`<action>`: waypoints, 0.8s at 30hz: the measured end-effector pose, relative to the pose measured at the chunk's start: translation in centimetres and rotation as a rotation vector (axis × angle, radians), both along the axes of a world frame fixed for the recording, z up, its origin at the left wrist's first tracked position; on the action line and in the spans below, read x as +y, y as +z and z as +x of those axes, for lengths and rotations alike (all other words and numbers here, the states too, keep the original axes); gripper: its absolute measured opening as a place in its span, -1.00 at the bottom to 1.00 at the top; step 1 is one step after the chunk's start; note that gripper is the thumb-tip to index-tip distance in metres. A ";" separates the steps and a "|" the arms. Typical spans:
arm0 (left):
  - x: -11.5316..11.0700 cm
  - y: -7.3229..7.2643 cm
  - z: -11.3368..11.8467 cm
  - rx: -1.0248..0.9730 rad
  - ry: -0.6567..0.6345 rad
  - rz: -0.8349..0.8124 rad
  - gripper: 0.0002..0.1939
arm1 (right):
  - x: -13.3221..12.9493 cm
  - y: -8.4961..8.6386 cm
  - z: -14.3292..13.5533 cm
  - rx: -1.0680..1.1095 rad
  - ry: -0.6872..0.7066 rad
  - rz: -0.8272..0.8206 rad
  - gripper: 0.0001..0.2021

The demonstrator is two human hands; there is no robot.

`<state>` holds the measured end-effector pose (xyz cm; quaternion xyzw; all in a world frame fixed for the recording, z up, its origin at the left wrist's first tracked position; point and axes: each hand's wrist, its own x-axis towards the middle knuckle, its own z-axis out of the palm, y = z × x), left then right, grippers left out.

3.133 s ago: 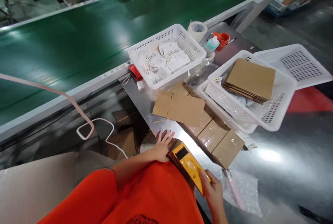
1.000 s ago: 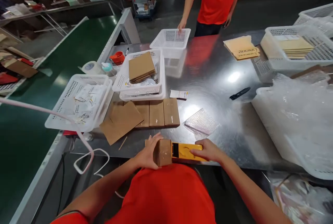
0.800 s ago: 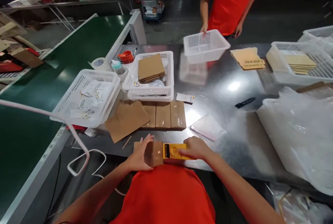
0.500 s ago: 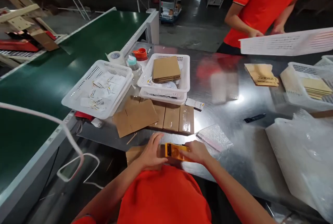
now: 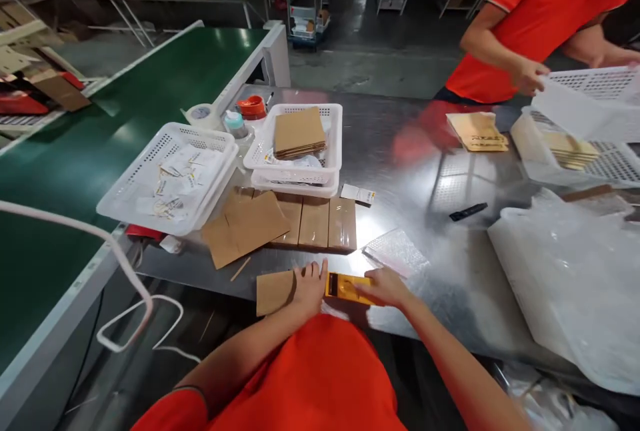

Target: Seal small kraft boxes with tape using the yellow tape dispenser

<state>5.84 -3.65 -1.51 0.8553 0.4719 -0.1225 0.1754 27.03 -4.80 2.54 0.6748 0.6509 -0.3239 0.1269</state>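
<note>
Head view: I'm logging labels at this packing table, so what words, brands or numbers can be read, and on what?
None can be read for certain.
Flat brown envelope by the co-worker: dark print, too blurred.
White card on the metal table: coloured marks, too small.
Paper tags in the left white basket: print too small.
Yellow device between the left hand and right hand: nothing legible.

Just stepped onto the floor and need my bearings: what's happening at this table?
At the near edge of the steel table, a person's left hand presses on a flat cardboard sleeve, and the right hand rests on a yellow device lying beside it. Past them lie taped cardboard boxes, a bubble bag and baskets. Across the table, a co-worker handles a white basket.
</note>
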 end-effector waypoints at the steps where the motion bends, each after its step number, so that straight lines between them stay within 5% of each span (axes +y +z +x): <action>1: 0.2 0.8 -0.5 -0.033 -0.015 -0.020 -0.06 | -0.1 0.2 0.6 0.016 -0.011 0.006 -0.62; 4: 1.2 3.7 -3.4 -0.227 -0.072 -0.100 0.16 | -0.5 1.8 2.8 0.172 -0.088 0.001 -0.60; 8: 2.3 6.3 -8.0 -0.577 -0.070 -0.179 0.16 | -1.0 5.1 5.6 0.571 -0.289 -0.085 -0.54; 13: 1.9 4.9 -11.0 -0.791 -0.003 -0.113 0.17 | 0.3 7.4 4.9 0.608 -0.241 -0.085 -0.55; 19: 0.6 2.0 -13.8 -0.717 0.050 -0.115 0.18 | 3.8 7.2 -0.9 0.392 -0.030 -0.089 -0.63; 24: 0.4 4.0 -14.8 -0.501 0.057 -0.129 0.10 | 6.0 8.2 -5.4 0.251 0.108 -0.084 -0.65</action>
